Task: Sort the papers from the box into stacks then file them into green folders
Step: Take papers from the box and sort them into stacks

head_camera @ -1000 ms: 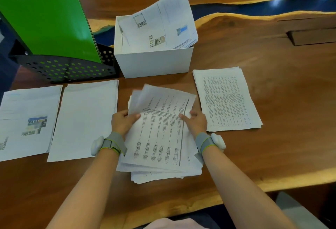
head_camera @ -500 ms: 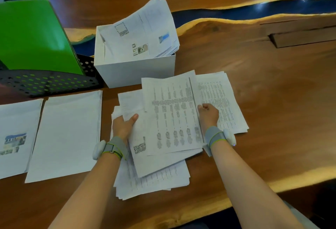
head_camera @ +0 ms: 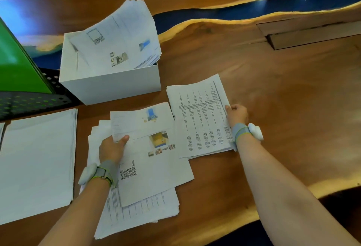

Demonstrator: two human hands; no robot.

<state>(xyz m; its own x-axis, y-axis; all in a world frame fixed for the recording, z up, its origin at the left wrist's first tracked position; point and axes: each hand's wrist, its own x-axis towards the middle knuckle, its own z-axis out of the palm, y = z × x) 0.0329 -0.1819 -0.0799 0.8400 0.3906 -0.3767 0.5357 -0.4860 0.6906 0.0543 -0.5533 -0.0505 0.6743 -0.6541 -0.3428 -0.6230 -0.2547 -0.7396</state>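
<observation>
A white box stands at the table's middle with a sheaf of papers leaning out of it. In front of it lies a loose pile of papers with pictures and a QR code on top; my left hand grips the upper sheets of that pile. To the right lies a stack of table-printed sheets, and my right hand holds the top sheet at its right edge, laid on that stack. A green folder stands in a black perforated rack at the far left.
A stack of plain white sheets lies left of the loose pile, with another stack's edge at the frame's left border. The wooden table has a blue resin strip at the back, a raised wooden block at the right, and its front edge near my arms.
My right hand has carried the table-printed sheet rightward off the loose pile and set it on the right stack. A picture sheet now tops the pile under my left hand. The view shifted right.
</observation>
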